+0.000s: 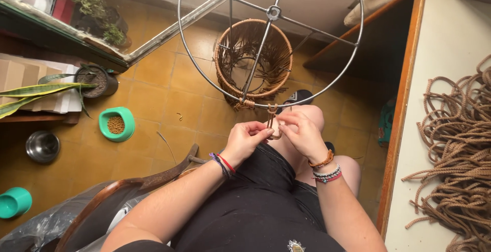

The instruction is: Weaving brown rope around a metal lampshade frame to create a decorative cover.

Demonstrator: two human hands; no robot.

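Cord (272,124) hangs off the near edge of the wire ring (186,52), right above my knee, touching both hands. My left hand (245,139) pinches one strand from the left, fingers closed on it. My right hand (302,132) grips the other strand from the right, also closed on it. Loop sits between the two sets of fingertips, dead centre, so neither hand is nearer. Its long axis runs from the ring down toward me. Ring is tilted, far edge high, spokes meeting at a hub (273,12). Wrapped basket frame (254,57) sits on the floor beyond it. Spare rope pile (458,149) lies on the table (434,57) to my right, well apart from both hands.
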